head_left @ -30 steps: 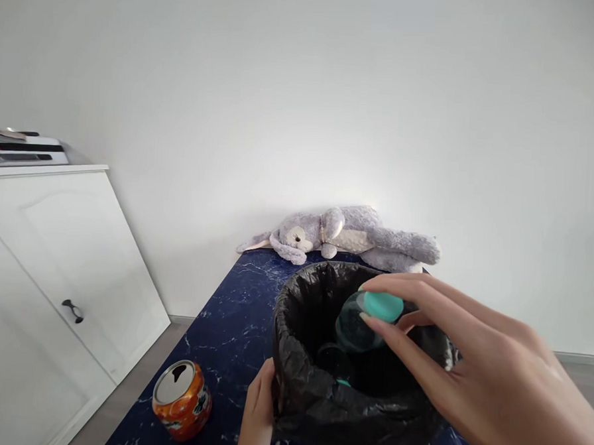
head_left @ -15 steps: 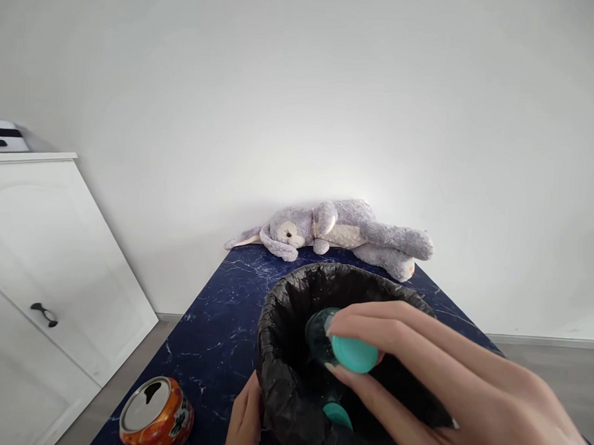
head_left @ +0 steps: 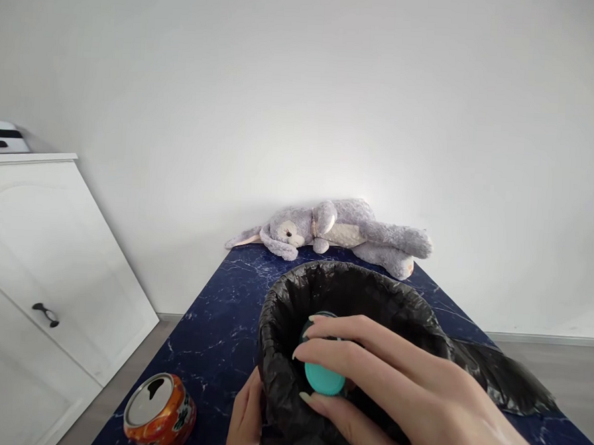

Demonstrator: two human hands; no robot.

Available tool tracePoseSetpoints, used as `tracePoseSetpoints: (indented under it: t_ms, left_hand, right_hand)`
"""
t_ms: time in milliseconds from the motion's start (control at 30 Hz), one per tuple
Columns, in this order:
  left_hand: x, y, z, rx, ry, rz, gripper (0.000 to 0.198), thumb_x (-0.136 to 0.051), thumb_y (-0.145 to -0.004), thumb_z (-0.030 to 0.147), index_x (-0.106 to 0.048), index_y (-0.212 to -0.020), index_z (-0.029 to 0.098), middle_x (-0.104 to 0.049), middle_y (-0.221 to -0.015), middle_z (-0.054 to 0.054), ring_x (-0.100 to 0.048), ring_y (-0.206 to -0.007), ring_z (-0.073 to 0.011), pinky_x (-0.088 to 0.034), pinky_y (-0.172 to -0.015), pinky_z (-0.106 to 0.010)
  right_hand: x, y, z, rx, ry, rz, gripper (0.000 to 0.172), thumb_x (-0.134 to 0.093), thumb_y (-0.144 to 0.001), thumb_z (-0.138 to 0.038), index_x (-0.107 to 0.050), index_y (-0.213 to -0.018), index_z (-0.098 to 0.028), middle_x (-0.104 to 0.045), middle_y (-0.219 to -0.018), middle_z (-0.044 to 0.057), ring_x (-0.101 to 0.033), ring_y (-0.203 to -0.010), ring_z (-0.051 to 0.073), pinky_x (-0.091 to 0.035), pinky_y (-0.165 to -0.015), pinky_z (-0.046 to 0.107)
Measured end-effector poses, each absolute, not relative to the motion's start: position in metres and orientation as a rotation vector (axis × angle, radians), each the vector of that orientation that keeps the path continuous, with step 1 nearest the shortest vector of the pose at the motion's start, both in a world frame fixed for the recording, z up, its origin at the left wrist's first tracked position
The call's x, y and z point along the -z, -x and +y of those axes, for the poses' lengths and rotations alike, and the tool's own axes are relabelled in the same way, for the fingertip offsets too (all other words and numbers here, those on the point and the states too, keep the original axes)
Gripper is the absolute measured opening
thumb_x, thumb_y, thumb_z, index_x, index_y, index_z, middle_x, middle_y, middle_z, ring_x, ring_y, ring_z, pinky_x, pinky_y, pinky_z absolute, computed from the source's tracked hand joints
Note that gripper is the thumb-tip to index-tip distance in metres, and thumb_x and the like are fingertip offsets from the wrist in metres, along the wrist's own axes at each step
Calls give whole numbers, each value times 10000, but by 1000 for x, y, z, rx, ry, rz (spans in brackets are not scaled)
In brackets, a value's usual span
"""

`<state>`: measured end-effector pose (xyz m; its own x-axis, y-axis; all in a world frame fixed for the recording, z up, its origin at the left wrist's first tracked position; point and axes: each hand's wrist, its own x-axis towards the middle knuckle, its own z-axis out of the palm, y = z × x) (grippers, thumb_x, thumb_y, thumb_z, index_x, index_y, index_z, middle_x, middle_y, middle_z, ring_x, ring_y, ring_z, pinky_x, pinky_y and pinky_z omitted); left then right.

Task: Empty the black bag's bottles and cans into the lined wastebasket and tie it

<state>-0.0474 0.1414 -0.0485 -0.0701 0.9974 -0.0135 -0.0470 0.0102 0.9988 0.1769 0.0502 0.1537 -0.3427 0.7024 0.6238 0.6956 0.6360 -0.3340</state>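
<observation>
Turquoise shows between the thumb and fingers of my right hand [head_left: 431, 402], which is clamped on a lidded container [head_left: 324, 379], thumb at the lid's near edge and fingers laid across the far side. The container is inside the mouth of a bin [head_left: 283, 388], lid turned towards me; most of its body is dark and hidden under my fingers. My left hand [head_left: 246, 412] lies along the outside of the bin's left wall, fingers together; I cannot tell whether it grips or only touches. A black plastic bag [head_left: 277, 314] lines the bin, crinkled over the rim, and a loose length of it spreads out to the right.

Left of my left hand, an orange can [head_left: 160, 418] stands apart from the bin, the hole in its silver top open. Everything here sits on a dark blue, white-veined desk [head_left: 216, 324]. At its far edge a grey plush rabbit [head_left: 343, 231] lies on its side, ears to the left, against a pale wall [head_left: 303, 97]. Off to the left is a white cabinet [head_left: 51, 256] with a dark handle [head_left: 46, 315].
</observation>
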Motion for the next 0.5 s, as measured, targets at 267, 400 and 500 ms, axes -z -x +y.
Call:
tracePoseSetpoints:
  t_ms: [267,400,500]
  left_hand:
    - [48,48,141,-1279,-1141,1218,664,-735,-624,915,-847,-864,306,-845,-1036,-88,-667,-1301,-465,-528,-1117,-495]
    - [48,47,140,-1279,-1139,1217,682,-748,-641,896,-849,-931,287,-839,-1050,-105,-683,-1271,-455,-544,-1105,-499]
    - [44,47,136,-1276,-1132,1192,693,-727,-704,876,-844,-1026,274,-835,-1083,-118,-685,-1268,-430,-533,-1126,-504]
  right_hand:
    - [-155,-178,50,45,1086,-2088,275,-604,-1059,-217,-702,-1297,-314,-750,-1363,27,-790,-1134,223,-683,-920,280]
    - [-153,-175,49,-24,1090,-2066,330,-644,-1057,-267,-677,-1374,-352,-734,-1410,-17,-773,-1188,212,-674,-933,253]
    - [-152,-174,49,-37,1069,-2081,403,-636,-1068,-298,-624,-1467,-356,-705,-1464,-23,-752,-1235,211,-665,-954,253]
